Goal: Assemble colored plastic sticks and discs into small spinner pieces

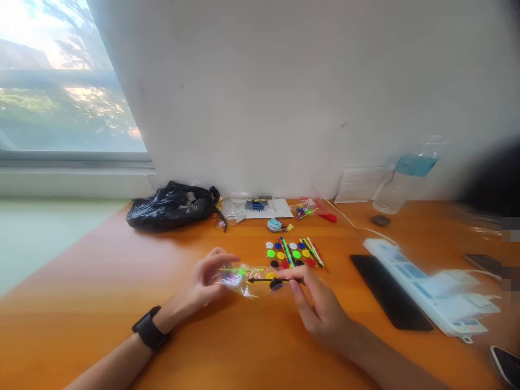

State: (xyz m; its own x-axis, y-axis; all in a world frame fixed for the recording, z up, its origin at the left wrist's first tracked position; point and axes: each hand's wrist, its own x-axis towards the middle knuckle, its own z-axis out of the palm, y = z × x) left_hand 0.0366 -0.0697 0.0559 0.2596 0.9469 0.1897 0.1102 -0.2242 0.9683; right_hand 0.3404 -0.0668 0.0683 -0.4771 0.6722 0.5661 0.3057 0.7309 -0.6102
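Note:
My left hand [205,281], with a black watch on its wrist, is closed around a small clear plastic bag [239,279] holding coloured pieces. My right hand [317,303] pinches a thin black stick with a dark wheel [273,282] at the bag's open end. Just beyond the hands, several coloured discs and sticks [294,253] lie in a loose group on the orange table [101,281].
A black plastic bag [170,206] lies at the back left, small packets and parts [260,207] by the wall. A black phone [390,291] and a white power strip [430,287] lie to the right, a water bottle [400,181] behind them.

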